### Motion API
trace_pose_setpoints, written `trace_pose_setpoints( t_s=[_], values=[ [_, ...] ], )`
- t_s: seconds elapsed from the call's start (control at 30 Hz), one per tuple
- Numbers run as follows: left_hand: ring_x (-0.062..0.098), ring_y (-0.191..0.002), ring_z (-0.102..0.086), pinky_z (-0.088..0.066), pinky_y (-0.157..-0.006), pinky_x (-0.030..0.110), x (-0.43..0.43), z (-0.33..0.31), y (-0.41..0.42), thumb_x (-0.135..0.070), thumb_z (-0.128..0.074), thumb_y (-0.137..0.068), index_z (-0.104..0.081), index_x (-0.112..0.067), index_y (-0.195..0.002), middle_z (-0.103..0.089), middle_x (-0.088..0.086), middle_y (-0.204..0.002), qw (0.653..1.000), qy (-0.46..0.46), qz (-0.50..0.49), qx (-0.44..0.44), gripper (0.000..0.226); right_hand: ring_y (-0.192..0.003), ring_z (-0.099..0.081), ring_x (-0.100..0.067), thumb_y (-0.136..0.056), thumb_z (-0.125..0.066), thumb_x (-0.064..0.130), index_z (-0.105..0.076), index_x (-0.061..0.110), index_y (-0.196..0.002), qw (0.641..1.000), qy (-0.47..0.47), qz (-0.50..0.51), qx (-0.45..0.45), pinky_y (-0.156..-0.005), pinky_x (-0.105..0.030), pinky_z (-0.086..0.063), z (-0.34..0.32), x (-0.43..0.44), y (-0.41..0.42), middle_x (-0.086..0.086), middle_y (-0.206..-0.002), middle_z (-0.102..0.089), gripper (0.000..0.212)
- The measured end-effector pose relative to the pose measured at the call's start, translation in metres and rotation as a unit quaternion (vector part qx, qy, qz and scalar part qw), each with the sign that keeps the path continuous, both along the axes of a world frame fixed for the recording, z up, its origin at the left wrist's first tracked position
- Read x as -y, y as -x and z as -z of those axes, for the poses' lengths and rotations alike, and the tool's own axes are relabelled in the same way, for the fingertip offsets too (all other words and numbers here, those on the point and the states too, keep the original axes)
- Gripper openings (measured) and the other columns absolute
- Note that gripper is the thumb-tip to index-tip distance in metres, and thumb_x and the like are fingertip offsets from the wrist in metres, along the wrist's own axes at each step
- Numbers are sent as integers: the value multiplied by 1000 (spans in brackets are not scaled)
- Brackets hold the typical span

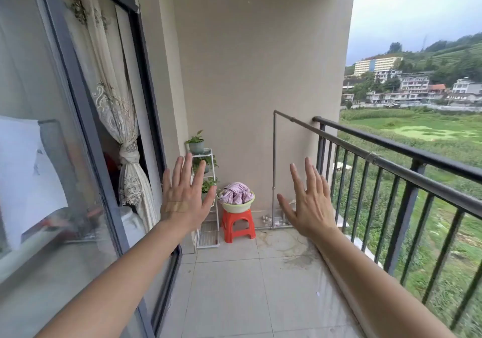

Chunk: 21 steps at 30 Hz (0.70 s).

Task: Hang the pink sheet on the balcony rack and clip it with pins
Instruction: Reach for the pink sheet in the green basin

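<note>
Held the left hand [184,196] and the right hand [309,202] up ahead at arm's length, backs toward the camera, fingers straight and spread, gripping nothing. Judged as a ready pose ahead of any reach, not a grasp.

Found the pink sheet [236,193] bunched in a pale basin [238,208] atop a red stool [238,225] at the far end, by the back wall [247,63]. Probably parked there to keep damp cloth off the tiles [234,285] and close to the rack [273,155], a thin pipe rising just right of the stool and running nearer along the inside of the railing [417,155].

Saw the sheet between the two hands in the view, yet well beyond both, touching neither. Noted a plant shelf [210,155] left of the stool, partly behind the left hand. Could not make out pins for certain; spotted only small items [271,220] at the rack's foot.
</note>
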<state>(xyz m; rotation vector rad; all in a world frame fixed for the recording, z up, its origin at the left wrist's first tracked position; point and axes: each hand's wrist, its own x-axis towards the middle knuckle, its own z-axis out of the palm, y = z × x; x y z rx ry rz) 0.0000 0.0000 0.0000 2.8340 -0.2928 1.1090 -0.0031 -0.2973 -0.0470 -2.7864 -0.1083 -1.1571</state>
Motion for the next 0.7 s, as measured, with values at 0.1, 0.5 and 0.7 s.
trace_pose_setpoints(
  t_s=[0.1,0.5,0.7],
  values=[
    [30,-148,-10,-12,-118,53,9,1,-24,-56,-25,-94,-30,-17,-150,-10,13,-162,1000,-13,-6,-8,68,-151,-16,-36,-97,-30,65,-5,22,-159,1000,2,2,-8,-120,-48,-15,10,0,-25,-18,-166,2,80],
    [28,-149,-3,-12,-117,55,-33,73,-242,-59,-18,-96,-15,-23,-154,-1,11,-163,994,-55,-17,-90,68,-148,-21,-35,-96,-28,65,-15,22,-158,995,0,-15,-98,-116,-50,-23,82,-50,-247,-18,-165,-8,77],
    [30,-149,-5,-10,-116,57,-62,101,-367,-57,-17,-96,-13,-21,-154,-2,12,-163,980,-103,-21,-171,68,-150,-19,-37,-97,-31,60,-19,19,-158,983,61,-4,-175,-119,-51,-20,93,-91,-356,-19,-165,-11,75]
  ],
)
